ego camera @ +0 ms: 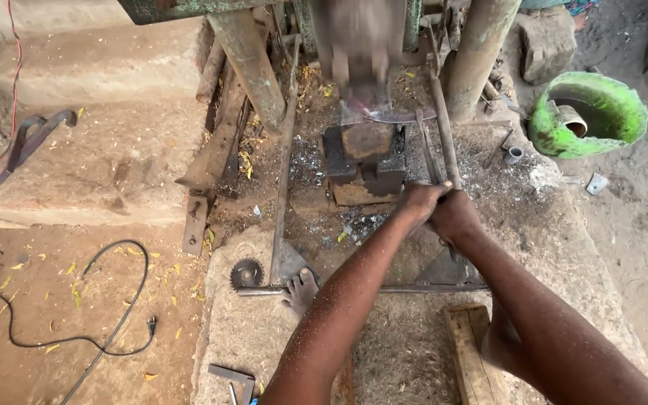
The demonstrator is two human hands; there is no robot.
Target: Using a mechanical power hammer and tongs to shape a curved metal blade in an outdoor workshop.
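My left hand (419,201) and my right hand (453,214) are clasped together on the near ends of long iron tongs (430,154). The tongs reach away to a curved flat metal blade (395,115) lying on a dark anvil block (364,161). A blurred hammer head (361,71) of a power hammer hangs right over the blade. My bare foot (301,289) rests on a horizontal iron bar (414,288) near a small toothed disc (246,274).
A green cut plastic container (590,112) stands at the right on sandy ground. A black cable with plug (114,315) lies at the left floor. A wooden plank (470,352) sits under my right arm. Machine columns (253,64) rise behind the anvil.
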